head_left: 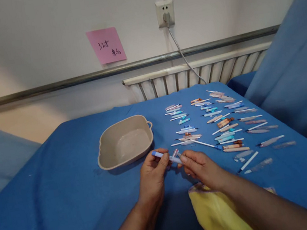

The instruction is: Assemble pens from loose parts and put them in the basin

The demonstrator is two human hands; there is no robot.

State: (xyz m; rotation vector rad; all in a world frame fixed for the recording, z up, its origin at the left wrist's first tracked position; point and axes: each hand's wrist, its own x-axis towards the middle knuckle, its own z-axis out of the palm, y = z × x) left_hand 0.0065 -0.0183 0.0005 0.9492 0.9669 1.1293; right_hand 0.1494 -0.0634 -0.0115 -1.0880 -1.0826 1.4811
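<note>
My left hand [153,175] is closed around a blue-and-white pen [175,159], its blue end sticking out past the thumb. On the pen's other end, the thumb and fingers of my right hand [201,167] pinch it. A small clear piece [176,152] shows between the two hands; what it is I cannot make out. To the right, many pen parts lie in rows: white refills [248,162], clear barrels [259,165], beige barrels [236,149] and blue parts [227,139]. Beneath my right forearm, a yellow cloth [212,210] is partly hidden.
A beige plastic basin [126,144] stands behind my left hand on the blue cloth [73,182]. At the back are a metal rail [78,80], a radiator [177,78] and a plugged-in cord [179,46]. A pink note [107,45] is on the wall. Blue curtains [296,61] hang at both sides.
</note>
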